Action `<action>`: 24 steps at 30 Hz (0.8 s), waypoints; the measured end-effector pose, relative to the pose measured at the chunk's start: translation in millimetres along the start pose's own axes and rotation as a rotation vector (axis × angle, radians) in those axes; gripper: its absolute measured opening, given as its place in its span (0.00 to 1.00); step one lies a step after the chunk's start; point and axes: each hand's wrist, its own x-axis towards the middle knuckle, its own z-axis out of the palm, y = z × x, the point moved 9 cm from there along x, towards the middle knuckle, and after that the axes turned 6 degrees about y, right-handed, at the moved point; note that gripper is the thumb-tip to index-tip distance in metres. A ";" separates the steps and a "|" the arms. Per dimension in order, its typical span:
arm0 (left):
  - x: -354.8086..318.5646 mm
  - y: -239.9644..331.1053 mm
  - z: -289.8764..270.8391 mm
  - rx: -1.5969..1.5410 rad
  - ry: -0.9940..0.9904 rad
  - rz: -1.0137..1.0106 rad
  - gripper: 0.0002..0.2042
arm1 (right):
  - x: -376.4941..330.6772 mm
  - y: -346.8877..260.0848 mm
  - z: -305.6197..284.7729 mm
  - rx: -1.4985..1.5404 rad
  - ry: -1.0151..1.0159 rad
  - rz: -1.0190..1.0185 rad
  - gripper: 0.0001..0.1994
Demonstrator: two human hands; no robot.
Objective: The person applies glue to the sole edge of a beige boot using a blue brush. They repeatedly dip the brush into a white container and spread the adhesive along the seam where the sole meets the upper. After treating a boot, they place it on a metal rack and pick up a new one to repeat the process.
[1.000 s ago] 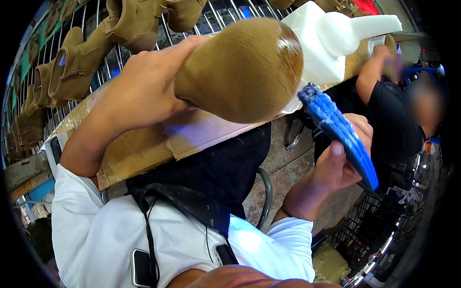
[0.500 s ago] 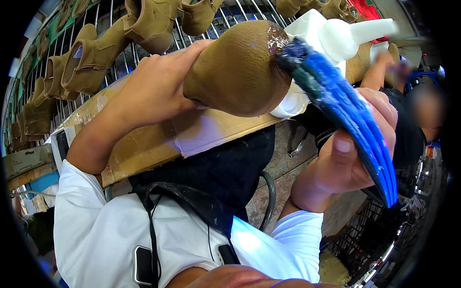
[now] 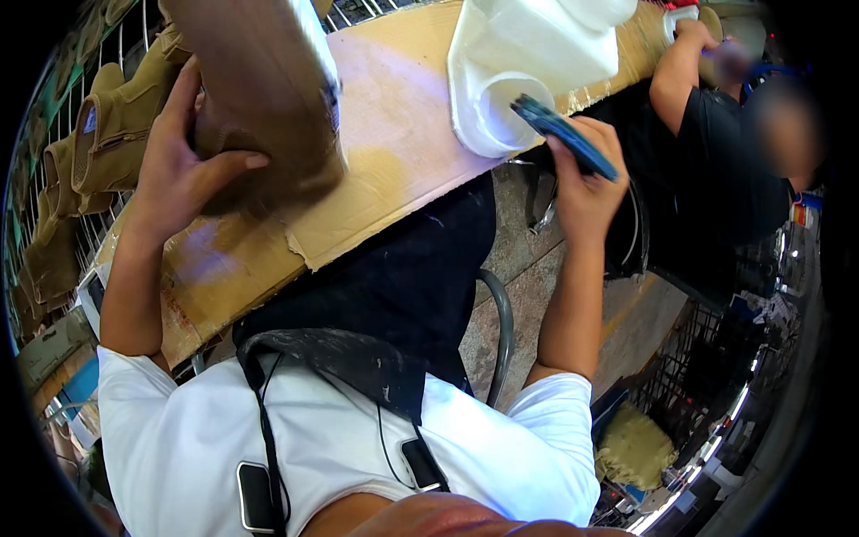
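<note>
Cardboard [image 3: 385, 116] covers the desk [image 3: 237, 282], tan and stained, its front edge torn, running from eight o'clock up to one o'clock. At ten o'clock the left hand [image 3: 188, 161] grips a brown boot [image 3: 255, 98], which is tilted and blurred above the desk, its pale sole edge showing. The right hand [image 3: 586, 166], at half past one, pinches a dark blue brush [image 3: 573, 143] between thumb and fingers. The brush tip is over the round mouth of a white plastic container [image 3: 528, 54] on the desk at one o'clock; whether it touches the rim I cannot tell. More tan boots [image 3: 116, 139] stand along a wire rack [image 3: 358, 11] toward ten o'clock. Across the room, a co-worker in black [image 3: 725, 170] sits at two o'clock. Stone-like floor slabs [image 3: 523, 259] show at three o'clock, a curved metal tube [image 3: 504, 331] near half past four, with a yellowish cushion [image 3: 635, 447] further out.
</note>
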 end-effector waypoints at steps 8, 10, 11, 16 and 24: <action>-45.2 -15.8 43.0 -0.550 -0.245 -0.440 0.43 | -25.1 26.9 8.9 0.249 0.074 0.370 0.05; -51.0 -12.7 50.3 -0.456 -0.295 -0.406 0.43 | -38.3 36.3 14.5 0.251 0.096 0.627 0.06; -53.5 -11.1 54.7 -0.428 -0.332 -0.388 0.44 | -37.8 26.2 29.1 0.594 0.069 0.639 0.07; -53.7 4.2 67.7 -0.319 -0.437 -0.202 0.44 | -20.7 -20.7 61.3 1.180 0.026 0.679 0.07; -60.0 11.5 55.4 -0.112 -0.444 -0.055 0.45 | 14.2 -67.1 51.4 0.874 0.092 0.385 0.07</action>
